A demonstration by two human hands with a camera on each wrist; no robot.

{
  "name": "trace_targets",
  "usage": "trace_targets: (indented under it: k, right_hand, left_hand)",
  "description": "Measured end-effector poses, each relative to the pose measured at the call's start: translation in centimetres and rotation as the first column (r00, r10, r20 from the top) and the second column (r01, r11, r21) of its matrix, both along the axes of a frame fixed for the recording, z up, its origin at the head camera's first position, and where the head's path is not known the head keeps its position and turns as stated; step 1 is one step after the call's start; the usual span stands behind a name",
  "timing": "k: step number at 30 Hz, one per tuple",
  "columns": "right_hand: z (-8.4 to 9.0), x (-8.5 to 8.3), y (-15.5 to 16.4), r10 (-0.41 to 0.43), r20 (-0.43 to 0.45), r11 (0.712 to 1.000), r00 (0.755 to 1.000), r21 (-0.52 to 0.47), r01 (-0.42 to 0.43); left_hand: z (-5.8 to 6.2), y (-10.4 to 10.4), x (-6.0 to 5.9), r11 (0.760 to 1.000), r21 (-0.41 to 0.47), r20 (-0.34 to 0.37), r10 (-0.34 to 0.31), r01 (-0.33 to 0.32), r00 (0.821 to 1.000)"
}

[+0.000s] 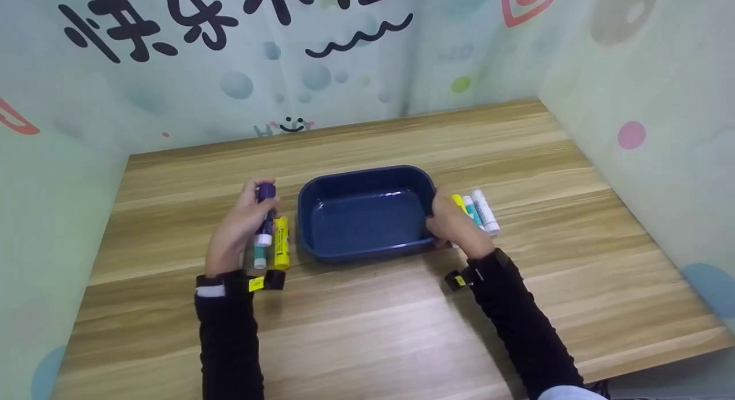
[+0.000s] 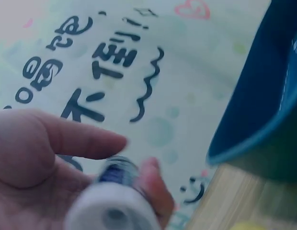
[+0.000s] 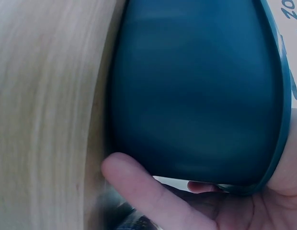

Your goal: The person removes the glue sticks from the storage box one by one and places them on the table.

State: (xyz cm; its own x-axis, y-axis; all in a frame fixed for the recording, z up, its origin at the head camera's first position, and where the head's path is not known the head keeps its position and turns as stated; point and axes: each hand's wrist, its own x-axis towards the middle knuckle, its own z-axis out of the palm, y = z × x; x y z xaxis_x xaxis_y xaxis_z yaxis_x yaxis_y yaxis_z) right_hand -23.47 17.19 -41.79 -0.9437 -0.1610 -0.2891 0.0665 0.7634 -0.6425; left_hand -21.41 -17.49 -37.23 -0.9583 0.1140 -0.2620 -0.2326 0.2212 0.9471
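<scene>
Left of tray (image 1: 367,213): my left hand (image 1: 238,228) curled round purple glue stick (image 1: 265,215), lifted off table (image 1: 367,331). Right of tray: my right hand (image 1: 453,222) grips rim, steadying it, I judge.

a wooden table (image 1: 367,331) is seen, on which a dark blue tray (image 1: 321,193) is set, flanked by glue sticks at left (image 1: 281,242) and right (image 1: 485,212).
</scene>
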Motion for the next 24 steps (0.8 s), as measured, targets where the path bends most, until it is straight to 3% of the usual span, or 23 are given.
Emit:
trace_targets:
  k: [4,7,11,16,24]
  right_hand:
    - [-0.2,-0.1,0.1,0.006,-0.021,1.0,1.0,-0.009,-0.007]
    - [-0.4,-0.1,0.0,0.018,-0.042,1.0,0.999,-0.015,-0.019]
    - [-0.3,-0.1,0.0,0.014,-0.042,1.0,0.999,-0.011,-0.014]
    - [-0.1,0.0,0.0,0.005,-0.013,1.0,1.0,-0.019,-0.005]
    - [-0.1,0.0,-0.1,-0.009,0.011,1.0,1.0,-0.025,0.01]
  left_hand:
    - [-0.3,-1.7,0.4,0.974,-0.213,0.004,-0.085,0.084,0.996]
    - [-0.6,-2.6,0.7,0.939,-0.333,0.028,-0.086,0.091,0.996]
    - [-1.1,-3.5,0.8,0.867,-0.495,0.05,-0.037,0.057,0.998]
    - [-1.7,-3.8,0.6,0.769,-0.639,0.005,0.022,-0.014,1.0]
    - [-2.7,-3.7,0.4,0.756,-0.655,0.016,0.024,-0.008,1.0]
